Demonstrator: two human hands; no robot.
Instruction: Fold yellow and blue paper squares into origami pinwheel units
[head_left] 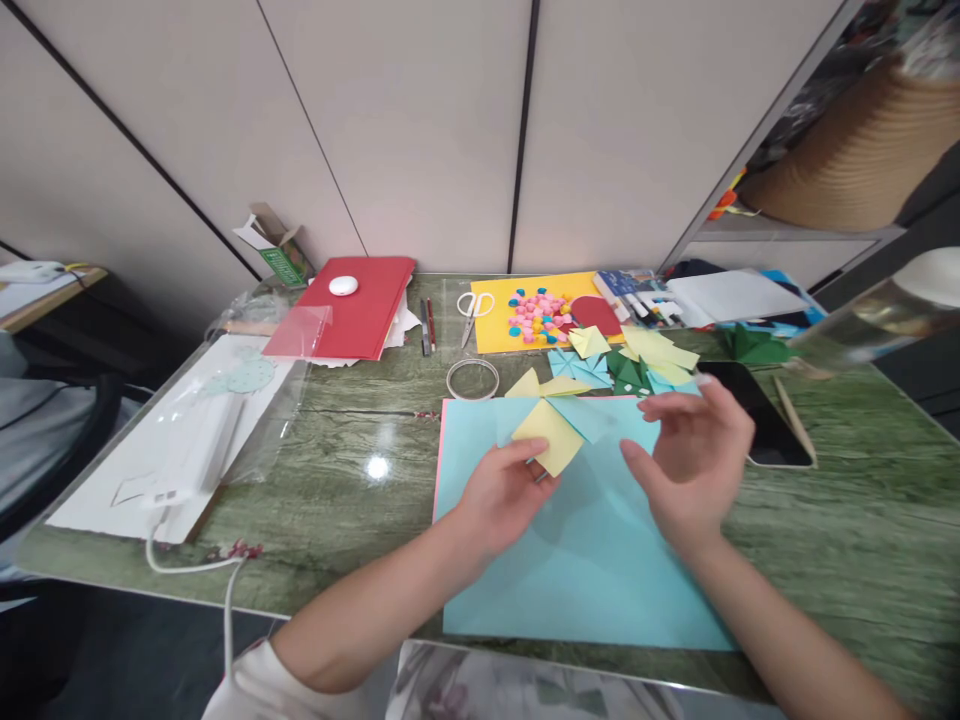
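Note:
My left hand (506, 495) pinches a folded yellow paper piece (551, 438) between thumb and fingers. A light blue folded flap (576, 418) shows at its upper right; whether the two are joined I cannot tell. My right hand (697, 460) is raised to the right, fingers curved and apart, with nothing in it. Both hands are over a large light blue paper sheet (577, 590). Just beyond its far edge lie more folded pieces: yellow paper (660, 350), light blue paper (581, 368) and dark green paper (628, 372).
Scissors (470, 318), a tape roll (472, 379) and a yellow sheet (491, 325) with small colourful pieces (536, 315) lie at the back. A phone (757, 420) and a clear bottle (870, 315) are at right. A red folder (352, 310) and a white power strip (199, 450) occupy the left.

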